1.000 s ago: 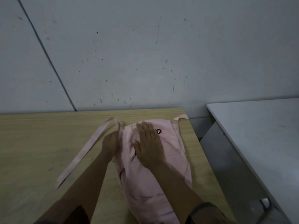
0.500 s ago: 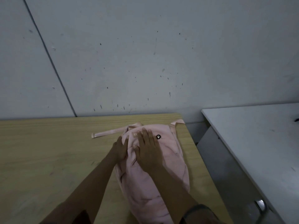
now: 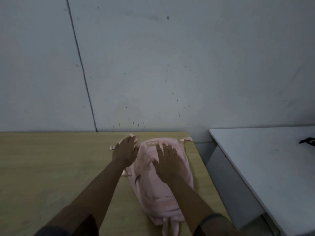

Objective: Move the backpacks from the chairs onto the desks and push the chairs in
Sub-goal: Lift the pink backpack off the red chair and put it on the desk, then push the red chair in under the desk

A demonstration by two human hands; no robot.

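1. On the wooden desk [image 3: 51,167], near its right end: a pink backpack [image 3: 160,188], lying flat, top end toward the wall [image 3: 170,65], bottom end toward the near edge
2. Flat on the upper part of the backpack: the right hand [image 3: 167,163], palm down, fingers spread and extended, gripping nothing
3. Just left of the backpack's top, against its left edge: the left hand [image 3: 125,150], palm down, fingers loosely extended, lying over a pink strap [image 3: 113,147]; open, with no clear grip on the strap
4. Hands apart, a strip of pink fabric between them
5. Near the backpack's top edge: a small rectangular label [image 3: 152,143], lettering too blurred to read
6. At the desk's far right corner: a second strap [image 3: 186,139], reaching from the backpack's top right to the desk edge
7. At the bottom of the view: dark sleeves on both forearms, cut off by the frame
8. To the right, across a gap: a white desk [image 3: 264,167], with a dark object [image 3: 307,141] at the frame edge, too cut off to identify
9. Behind both desks: grey wall, speckled with dark marks, one thin dark seam running down to the wooden desk
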